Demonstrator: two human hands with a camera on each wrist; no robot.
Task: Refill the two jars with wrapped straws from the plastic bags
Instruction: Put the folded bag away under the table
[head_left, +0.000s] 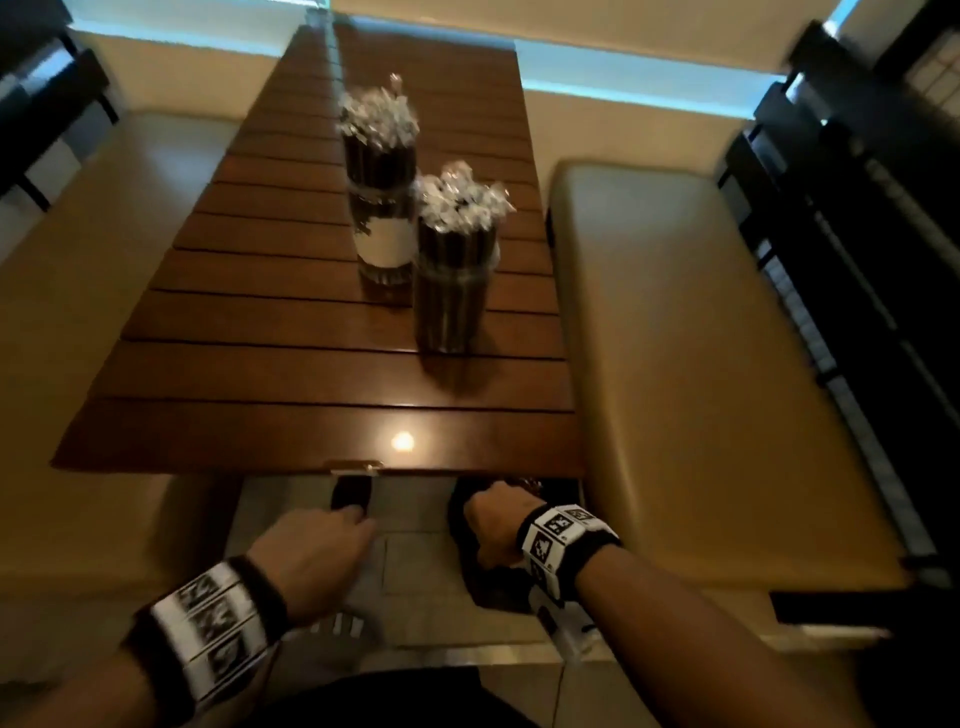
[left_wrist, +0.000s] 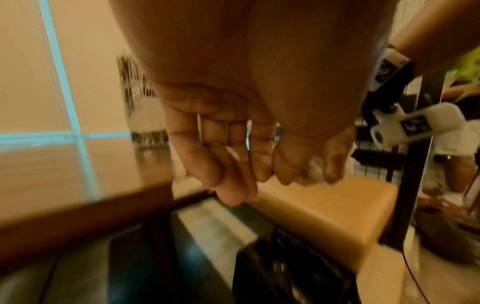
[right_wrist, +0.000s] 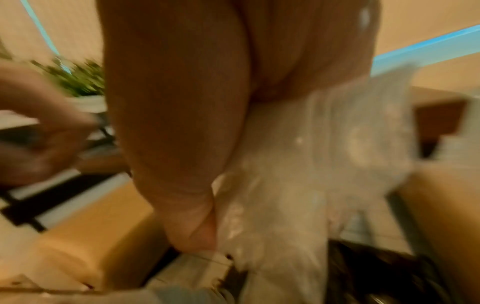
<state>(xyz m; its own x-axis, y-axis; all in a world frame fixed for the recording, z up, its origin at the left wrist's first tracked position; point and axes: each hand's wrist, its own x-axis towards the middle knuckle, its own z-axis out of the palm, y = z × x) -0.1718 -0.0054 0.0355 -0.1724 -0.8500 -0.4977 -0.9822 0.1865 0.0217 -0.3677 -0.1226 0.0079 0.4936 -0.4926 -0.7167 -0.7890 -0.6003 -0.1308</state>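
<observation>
— Jars first: the far jar (head_left: 383, 208) and the near jar (head_left: 454, 270) both stand upright on the desk (head_left: 270, 364), just beside each other, each packed with dark wrapped straws (head_left: 457, 205) whose crinkled wrapper ends bunch above the rims.

— So the refilling's done?

— I'd judge it's nearly done, or all done. Both look full to me, though I can't see down inside either one.

— And the bags?

— None on the desk. The right hand (head_left: 493, 514) is down below the desk's near edge, fingers and thumb clenched on a crumpled clear plastic bag (right_wrist: 311, 174). The wrist view is blurred, so whether any straws are left in it, I cannot tell.

— The left one?

— The left hand (head_left: 311, 540) hangs beside it, also below the desk edge, fingers loosely curved and holding nothing.

— What's left, then?

— By my guess, only getting rid of that bag, unless it has a few more straws to top up. A second bag I can't find anywhere.
</observation>
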